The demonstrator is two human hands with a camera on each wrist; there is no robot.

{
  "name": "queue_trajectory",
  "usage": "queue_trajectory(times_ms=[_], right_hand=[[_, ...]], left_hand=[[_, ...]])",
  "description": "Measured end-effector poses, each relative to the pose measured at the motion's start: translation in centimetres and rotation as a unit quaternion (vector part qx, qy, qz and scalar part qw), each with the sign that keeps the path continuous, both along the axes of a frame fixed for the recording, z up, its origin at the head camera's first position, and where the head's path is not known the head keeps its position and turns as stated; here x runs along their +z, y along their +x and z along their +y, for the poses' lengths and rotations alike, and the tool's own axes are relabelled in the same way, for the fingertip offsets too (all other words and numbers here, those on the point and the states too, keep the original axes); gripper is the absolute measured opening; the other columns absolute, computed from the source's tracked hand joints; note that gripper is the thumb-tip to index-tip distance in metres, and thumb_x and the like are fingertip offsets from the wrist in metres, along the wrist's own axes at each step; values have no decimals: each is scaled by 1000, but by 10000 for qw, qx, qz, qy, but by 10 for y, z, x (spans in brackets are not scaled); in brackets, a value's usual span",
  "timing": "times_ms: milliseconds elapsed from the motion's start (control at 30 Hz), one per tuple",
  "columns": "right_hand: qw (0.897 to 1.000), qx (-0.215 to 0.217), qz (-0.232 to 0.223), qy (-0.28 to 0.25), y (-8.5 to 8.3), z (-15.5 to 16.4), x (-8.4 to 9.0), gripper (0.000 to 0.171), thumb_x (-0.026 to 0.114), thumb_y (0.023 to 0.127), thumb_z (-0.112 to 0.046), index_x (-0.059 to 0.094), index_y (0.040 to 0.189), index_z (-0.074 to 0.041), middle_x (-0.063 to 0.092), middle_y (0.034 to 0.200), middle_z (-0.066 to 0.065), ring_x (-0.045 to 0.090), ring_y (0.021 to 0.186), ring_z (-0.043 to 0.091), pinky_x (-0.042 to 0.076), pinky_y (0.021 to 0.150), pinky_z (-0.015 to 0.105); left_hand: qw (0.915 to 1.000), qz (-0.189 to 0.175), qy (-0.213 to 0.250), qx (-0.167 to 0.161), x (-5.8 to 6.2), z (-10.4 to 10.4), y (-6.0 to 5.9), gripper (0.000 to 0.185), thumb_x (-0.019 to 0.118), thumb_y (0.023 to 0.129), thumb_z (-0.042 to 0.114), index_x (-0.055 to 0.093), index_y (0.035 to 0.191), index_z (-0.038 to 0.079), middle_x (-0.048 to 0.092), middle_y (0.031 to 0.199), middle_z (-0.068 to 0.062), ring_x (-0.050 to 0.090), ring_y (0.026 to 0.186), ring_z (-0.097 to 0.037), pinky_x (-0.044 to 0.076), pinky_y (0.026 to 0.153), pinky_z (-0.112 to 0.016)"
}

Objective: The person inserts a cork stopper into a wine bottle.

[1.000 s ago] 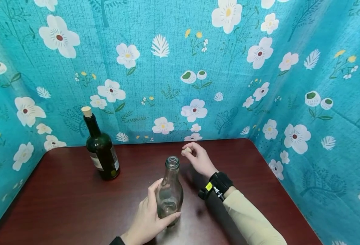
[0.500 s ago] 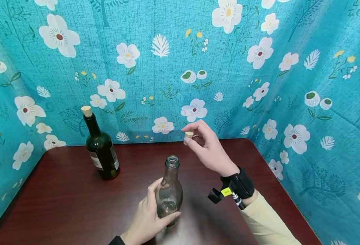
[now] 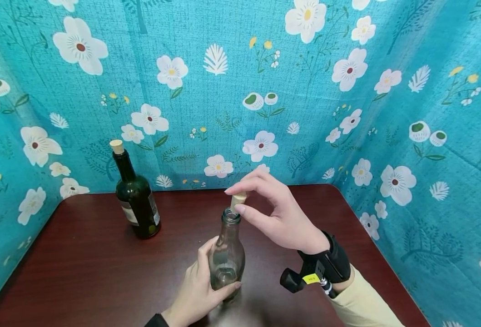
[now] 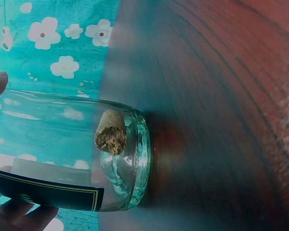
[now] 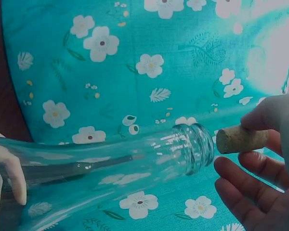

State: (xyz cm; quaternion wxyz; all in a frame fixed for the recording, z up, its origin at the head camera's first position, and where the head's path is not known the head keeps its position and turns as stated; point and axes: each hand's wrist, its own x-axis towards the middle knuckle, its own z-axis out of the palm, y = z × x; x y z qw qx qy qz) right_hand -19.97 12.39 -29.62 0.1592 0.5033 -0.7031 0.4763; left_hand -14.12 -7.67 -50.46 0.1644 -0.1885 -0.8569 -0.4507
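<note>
Glass dominates a dark reddish wood-grain table [image 3: 81,272] backed by turquoise floral cloth [image 3: 207,91]. At left stands a dark green round-shouldered labelled bottle [image 3: 136,204], stopped with a pale cork stopper [image 3: 116,146]. Near the centre, the left hand [image 3: 197,290] wraps its grip around the rounded body of a clear, smooth glass bottle [image 3: 226,259], upright on the table. Just above its ribbed open mouth, the right hand [image 3: 281,213] pinches a small, rough tan cork [image 3: 237,200] between thumb and forefinger, its tip at the rim. A cream sleeve [image 3: 363,299] covers that forearm.
</note>
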Motion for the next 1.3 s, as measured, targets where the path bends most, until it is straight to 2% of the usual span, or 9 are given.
queue_trajectory(times_ms=[133, 467, 667, 767, 833, 933, 1000, 1067, 1300], right_hand=[[9999, 37, 75, 125, 2, 0, -1, 31, 69, 94, 0, 69, 123, -10, 62, 112, -1, 57, 101, 17, 47, 84, 37], [9999, -56, 110, 115, 3, -4, -12, 34, 68, 94, 0, 68, 127, -11, 61, 114, -1, 55, 105, 18, 47, 83, 36], [9997, -110, 201, -79, 1, -8, -25, 35, 69, 94, -1, 68, 128, -10, 62, 113, 0, 58, 103, 18, 49, 85, 37], [9997, -37, 203, -111, 1, -10, -33, 38, 72, 94, -4, 65, 131, -10, 62, 119, 3, 58, 109, 20, 49, 90, 39], [9999, 40, 145, -81, 2, -12, -40, 49, 76, 92, -6, 59, 138, -10, 60, 128, 5, 57, 114, 22, 51, 91, 38], [9999, 89, 128, 35, 3, -15, -52, 78, 83, 85, -6, 42, 152, -14, 54, 140, 12, 57, 120, 23, 53, 90, 36], [9998, 36, 124, 128, 4, -16, -57, 94, 86, 82, -4, 32, 157, -17, 51, 145, 13, 59, 119, 22, 54, 88, 34], [9996, -34, 147, 218, 4, -17, -60, 100, 86, 81, -3, 27, 159, -18, 53, 144, 12, 63, 115, 19, 55, 86, 33], [9997, -159, 107, 166, 5, -19, -64, 79, 79, 86, 3, 36, 150, -13, 68, 120, 8, 68, 104, 14, 57, 83, 35]], left_hand=[[9999, -101, -6, 0, 0, 0, -1, 118, 97, 68, 39, 21, 157, 26, 55, 135, 11, 65, 110, -18, 54, 86, -43], [10000, -14, -6, -73, 0, -1, -1, 113, 94, 71, 44, 22, 157, 25, 55, 135, 11, 65, 110, -19, 55, 85, -43], [9999, -102, 34, -53, 1, -1, -1, 117, 97, 69, 37, 21, 157, 29, 55, 135, 12, 66, 109, -19, 55, 85, -43], [10000, 24, 3, -58, 1, -2, -2, 115, 95, 71, 40, 21, 157, 28, 55, 135, 11, 65, 110, -16, 55, 84, -43], [9999, 73, -22, -69, 0, -3, -2, 112, 92, 73, 46, 20, 157, 27, 55, 135, 9, 64, 110, -15, 55, 84, -42], [9999, -69, 24, -119, -1, -3, -1, 110, 86, 76, 55, 19, 158, 27, 55, 135, 8, 64, 109, -15, 55, 84, -41], [9996, -210, 90, -152, -1, -3, -1, 109, 85, 76, 57, 19, 158, 26, 56, 134, 7, 65, 108, -17, 55, 84, -41], [9995, -276, 110, -142, -1, -3, 0, 109, 85, 76, 57, 20, 158, 25, 56, 133, 6, 66, 107, -18, 55, 84, -41], [9999, 0, -22, -127, -3, -3, 0, 109, 86, 77, 54, 20, 157, 23, 54, 138, 10, 61, 114, -11, 54, 86, -43]])
